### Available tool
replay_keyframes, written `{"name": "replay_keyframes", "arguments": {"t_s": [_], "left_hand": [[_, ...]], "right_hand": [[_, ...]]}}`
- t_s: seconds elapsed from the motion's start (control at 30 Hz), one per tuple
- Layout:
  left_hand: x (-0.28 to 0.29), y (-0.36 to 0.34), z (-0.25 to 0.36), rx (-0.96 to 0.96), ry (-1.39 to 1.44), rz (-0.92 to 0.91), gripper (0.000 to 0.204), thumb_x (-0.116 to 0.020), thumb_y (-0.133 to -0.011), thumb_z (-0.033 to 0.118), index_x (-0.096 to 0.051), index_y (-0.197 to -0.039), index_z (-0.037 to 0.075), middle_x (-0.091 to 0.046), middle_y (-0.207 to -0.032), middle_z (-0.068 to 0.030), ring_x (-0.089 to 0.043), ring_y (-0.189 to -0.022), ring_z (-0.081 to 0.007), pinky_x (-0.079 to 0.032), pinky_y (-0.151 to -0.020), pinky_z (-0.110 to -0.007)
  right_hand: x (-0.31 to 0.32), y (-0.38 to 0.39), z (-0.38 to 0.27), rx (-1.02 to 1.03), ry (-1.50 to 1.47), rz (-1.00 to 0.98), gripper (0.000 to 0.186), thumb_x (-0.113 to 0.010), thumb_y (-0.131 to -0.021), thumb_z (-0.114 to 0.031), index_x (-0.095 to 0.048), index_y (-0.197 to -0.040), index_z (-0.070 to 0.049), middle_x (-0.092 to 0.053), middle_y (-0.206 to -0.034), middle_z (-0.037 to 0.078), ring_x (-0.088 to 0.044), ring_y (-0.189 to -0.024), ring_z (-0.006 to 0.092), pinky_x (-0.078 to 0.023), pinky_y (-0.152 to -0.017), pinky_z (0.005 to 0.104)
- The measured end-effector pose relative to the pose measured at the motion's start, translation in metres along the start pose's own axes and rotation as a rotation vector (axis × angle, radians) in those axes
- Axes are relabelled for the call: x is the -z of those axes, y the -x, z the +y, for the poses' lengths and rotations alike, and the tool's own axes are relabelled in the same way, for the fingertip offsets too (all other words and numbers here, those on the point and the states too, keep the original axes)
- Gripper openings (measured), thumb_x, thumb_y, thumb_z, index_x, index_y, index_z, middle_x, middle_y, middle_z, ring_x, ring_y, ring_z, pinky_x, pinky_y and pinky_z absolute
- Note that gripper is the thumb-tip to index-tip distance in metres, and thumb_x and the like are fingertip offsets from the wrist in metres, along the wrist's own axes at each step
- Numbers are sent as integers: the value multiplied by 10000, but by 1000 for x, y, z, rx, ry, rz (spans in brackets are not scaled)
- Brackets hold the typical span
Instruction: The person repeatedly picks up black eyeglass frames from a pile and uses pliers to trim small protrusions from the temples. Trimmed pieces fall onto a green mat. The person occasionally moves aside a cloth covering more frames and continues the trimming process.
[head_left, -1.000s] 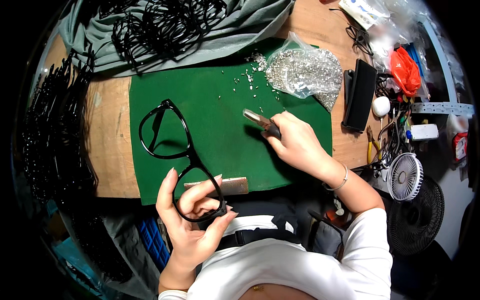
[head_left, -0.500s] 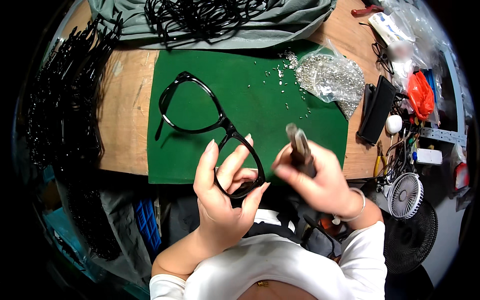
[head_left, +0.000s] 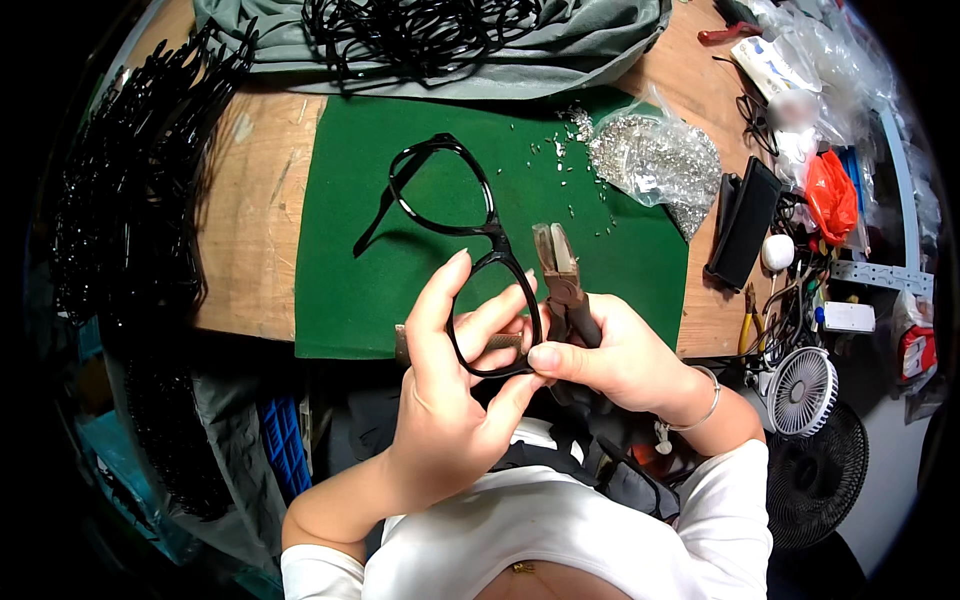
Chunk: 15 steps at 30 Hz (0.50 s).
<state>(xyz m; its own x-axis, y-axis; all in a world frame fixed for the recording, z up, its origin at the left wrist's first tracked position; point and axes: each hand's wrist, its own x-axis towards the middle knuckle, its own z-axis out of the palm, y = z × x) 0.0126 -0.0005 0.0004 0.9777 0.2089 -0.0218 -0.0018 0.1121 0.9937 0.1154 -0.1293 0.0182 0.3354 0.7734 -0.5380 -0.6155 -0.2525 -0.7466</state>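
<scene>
Wooden table (head_left: 245,240), green mat (head_left: 350,310) on it, grey cloth (head_left: 575,75) at the far edge. Black glasses frame (head_left: 496,240) is up over the near part of the mat, tilted. Left hand (head_left: 440,400) grips its near rim, fingers curled round it; right hand (head_left: 630,350) is closed around pliers (head_left: 566,290), thumb also on the rim's near corner, plier tips pointing away from the wearer. Step, as I judge it: positioning the frame with both hands, pliers ready. Next move likely calls for a firm left grip and the thumb freed so the pliers can turn. Counts: one frame held, one pliers held, one clear bag (head_left: 655,155) of silvery bits, two fans (head_left: 803,392), two black heaps (head_left: 130,200), pieces too tangled to count.
</scene>
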Motion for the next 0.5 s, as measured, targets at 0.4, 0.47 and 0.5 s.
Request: {"name": "replay_keyframes", "arguments": {"t_s": [0.4,0.47,0.5], "left_hand": [[5,1,13,31,37,-42,787,-564,-756,-78,-18,-1307,56,-448,-1188,-207,-517,-1017,-206,-456,-867,-326],[6,2,13,39,76,-44,791,-565,-752,-82,-18,-1306,57,-443,-1195,-209,-514,-1021,-205,-459,-864,-328],[6,2,12,24,82,-45,794,-566,-749,-85,-17,-1305,58,-438,-1201,-212,-513,-1024,-206,-460,-863,-331]], "right_hand": [[-7,8,-15,71,213,-55,221,-554,-847,-159,-507,-974,17,-516,-807,1,-472,-765,63,-414,-715,231],[-7,7,-14,95,224,-56,222,-558,-845,-158,-505,-971,17,-506,-792,-4,-468,-758,60,-410,-701,229],[-8,7,-14,84,174,-66,217,-562,-843,-164,-506,-958,12,-505,-791,-5,-467,-755,61,-408,-694,227]]}}
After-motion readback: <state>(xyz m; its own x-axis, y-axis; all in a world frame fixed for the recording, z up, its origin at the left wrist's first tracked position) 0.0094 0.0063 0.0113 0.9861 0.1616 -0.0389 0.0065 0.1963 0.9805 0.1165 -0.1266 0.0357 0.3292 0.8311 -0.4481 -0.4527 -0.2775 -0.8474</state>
